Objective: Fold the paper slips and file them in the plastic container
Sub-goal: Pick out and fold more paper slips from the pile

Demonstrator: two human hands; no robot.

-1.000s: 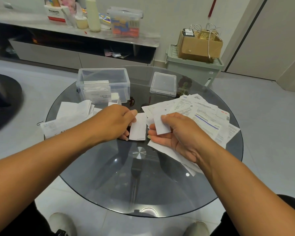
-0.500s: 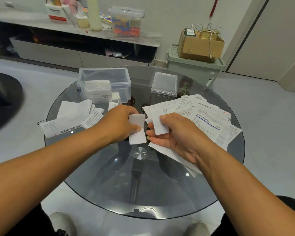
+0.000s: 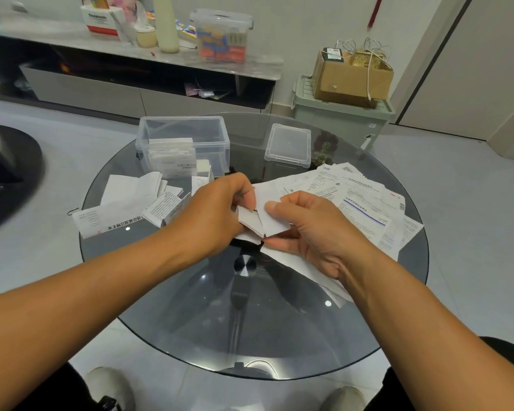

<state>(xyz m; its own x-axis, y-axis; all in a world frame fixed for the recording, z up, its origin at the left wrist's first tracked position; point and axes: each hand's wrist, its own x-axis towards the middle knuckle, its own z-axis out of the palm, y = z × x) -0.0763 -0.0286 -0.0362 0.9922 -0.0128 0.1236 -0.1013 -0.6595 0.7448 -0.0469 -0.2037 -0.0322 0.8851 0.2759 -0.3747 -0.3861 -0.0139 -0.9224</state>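
Since the earlier frame, the left hand (image 3: 217, 212) has brought its folded slip (image 3: 250, 222) against the slip (image 3: 272, 222) pinched by the right hand (image 3: 312, 229), probably to stack them. Both grips pinch paper at frame centre. Filed slips stand in the plastic container (image 3: 184, 143), upper centre. Printing on the receipts (image 3: 362, 203) is unreadable.

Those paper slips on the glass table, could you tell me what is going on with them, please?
A person is folding a small white slip over the glass table, pinching it with the left hand and right hand. The clear plastic container behind already holds some slips, its lid lying beside it. Unfolded papers wait to the right.
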